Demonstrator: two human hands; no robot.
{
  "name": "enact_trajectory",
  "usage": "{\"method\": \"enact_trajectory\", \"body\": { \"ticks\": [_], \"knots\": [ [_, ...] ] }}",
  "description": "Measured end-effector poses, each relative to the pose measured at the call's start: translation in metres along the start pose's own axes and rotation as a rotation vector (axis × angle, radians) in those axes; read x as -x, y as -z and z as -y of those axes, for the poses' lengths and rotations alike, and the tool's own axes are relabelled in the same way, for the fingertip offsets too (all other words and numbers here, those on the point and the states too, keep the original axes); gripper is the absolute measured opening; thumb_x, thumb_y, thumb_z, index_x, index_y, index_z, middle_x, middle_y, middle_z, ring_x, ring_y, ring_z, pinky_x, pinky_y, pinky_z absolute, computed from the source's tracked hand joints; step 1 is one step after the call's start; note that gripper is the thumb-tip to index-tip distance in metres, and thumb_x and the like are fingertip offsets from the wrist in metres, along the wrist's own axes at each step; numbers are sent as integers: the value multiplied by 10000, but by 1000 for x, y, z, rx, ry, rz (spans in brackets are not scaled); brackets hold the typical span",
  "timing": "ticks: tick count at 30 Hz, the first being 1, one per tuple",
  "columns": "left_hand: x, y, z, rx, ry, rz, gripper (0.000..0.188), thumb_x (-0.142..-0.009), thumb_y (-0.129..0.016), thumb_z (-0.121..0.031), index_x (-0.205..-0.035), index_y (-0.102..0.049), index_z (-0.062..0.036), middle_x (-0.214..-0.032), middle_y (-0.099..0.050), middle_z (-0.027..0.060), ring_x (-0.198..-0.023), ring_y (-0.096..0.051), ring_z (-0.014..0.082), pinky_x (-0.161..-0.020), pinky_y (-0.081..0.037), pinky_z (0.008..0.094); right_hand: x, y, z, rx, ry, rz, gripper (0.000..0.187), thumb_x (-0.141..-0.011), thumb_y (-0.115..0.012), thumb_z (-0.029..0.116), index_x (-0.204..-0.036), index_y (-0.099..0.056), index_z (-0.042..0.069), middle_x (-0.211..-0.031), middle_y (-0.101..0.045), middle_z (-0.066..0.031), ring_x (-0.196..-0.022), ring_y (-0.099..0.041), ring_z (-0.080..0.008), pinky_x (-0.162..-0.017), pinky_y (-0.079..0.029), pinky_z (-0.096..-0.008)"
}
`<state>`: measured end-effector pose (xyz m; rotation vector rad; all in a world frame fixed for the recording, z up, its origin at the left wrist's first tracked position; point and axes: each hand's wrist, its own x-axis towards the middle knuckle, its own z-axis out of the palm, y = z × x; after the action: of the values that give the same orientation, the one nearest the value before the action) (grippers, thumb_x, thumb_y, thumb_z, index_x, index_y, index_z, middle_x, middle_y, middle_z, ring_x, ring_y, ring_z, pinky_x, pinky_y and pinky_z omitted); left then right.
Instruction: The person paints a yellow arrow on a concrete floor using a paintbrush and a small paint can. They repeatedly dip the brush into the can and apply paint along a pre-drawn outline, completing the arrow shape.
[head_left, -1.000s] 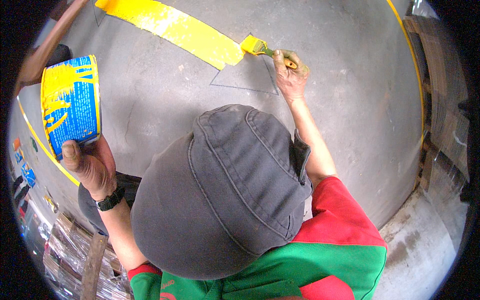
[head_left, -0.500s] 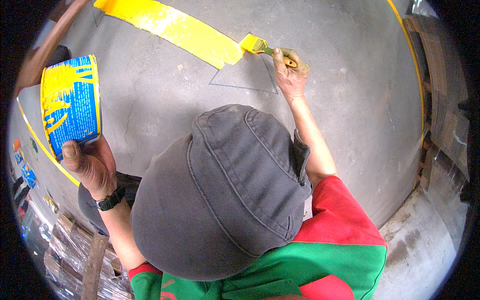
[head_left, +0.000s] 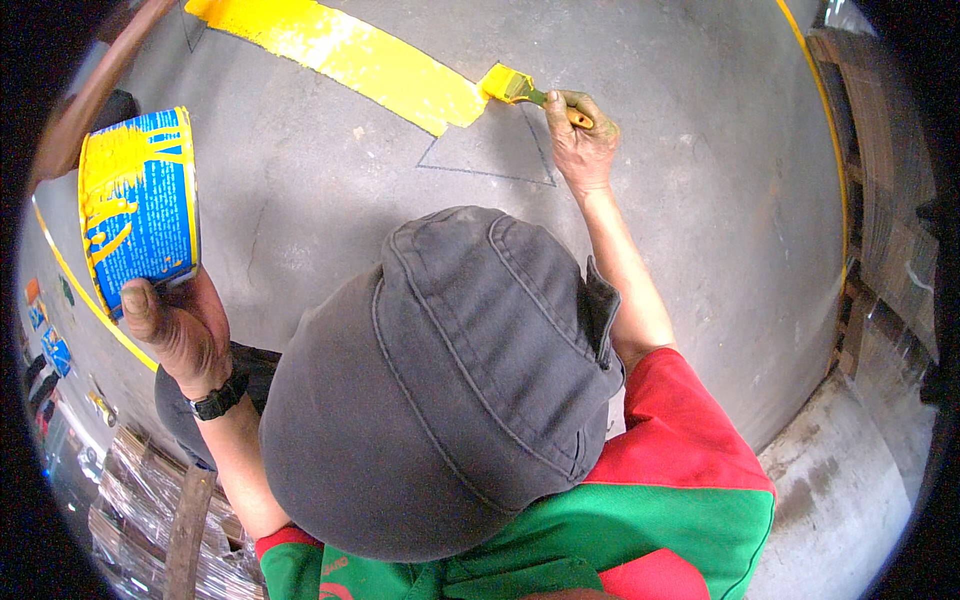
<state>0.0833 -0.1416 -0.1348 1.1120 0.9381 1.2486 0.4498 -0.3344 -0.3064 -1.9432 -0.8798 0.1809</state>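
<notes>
My right hand (head_left: pixel 583 137) is closed around the handle of a flat paintbrush (head_left: pixel 527 92), its bristles loaded with yellow paint. The bristle tip touches the floor at the right end of a wet-looking yellow painted strip (head_left: pixel 370 70). Just below that end, a dark outlined triangle (head_left: pixel 485 172) is drawn on the grey floor, mostly unpainted. At the left, my left hand (head_left: pixel 185 325) grips the bottom of a blue paint can (head_left: pixel 160 215), thumb in front and the other fingers largely hidden. Yellow drips run down the can's side; its contents are out of sight.
My grey-clad bent knee (head_left: pixel 440 390) fills the middle foreground between my arms. Wrapped stacks on pallets (head_left: pixel 895 190) line the right side beyond a yellow floor line (head_left: pixel 832 130). More plastic-wrapped material (head_left: pixel 140 510) lies at the lower left. A brown bar (head_left: pixel 95 95) slants across the upper left.
</notes>
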Motion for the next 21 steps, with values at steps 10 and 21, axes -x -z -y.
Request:
{"method": "enact_trajectory", "body": {
  "ticks": [10,21],
  "knots": [
    [0,-3,0,0,-2,9,825,-780,-833,-371,-1422,-440,-32,-1374,-571,117,-1241,-573,280,-1121,-418,422,5,3,0,34,4,19,184,-929,-722,235,-902,-731,54,-697,-678,-86,-607,-635,-150,-572,-491,-301],
    [-3,-2,0,2,-9,25,843,-786,-830,-366,-1438,-423,-20,-1406,-544,148,-1276,-553,319,-1157,-394,451,10,2,4,28,4,-17,195,-933,-722,239,-921,-723,45,-727,-689,-88,-621,-640,-150,-581,-498,-303]
  ]
}}
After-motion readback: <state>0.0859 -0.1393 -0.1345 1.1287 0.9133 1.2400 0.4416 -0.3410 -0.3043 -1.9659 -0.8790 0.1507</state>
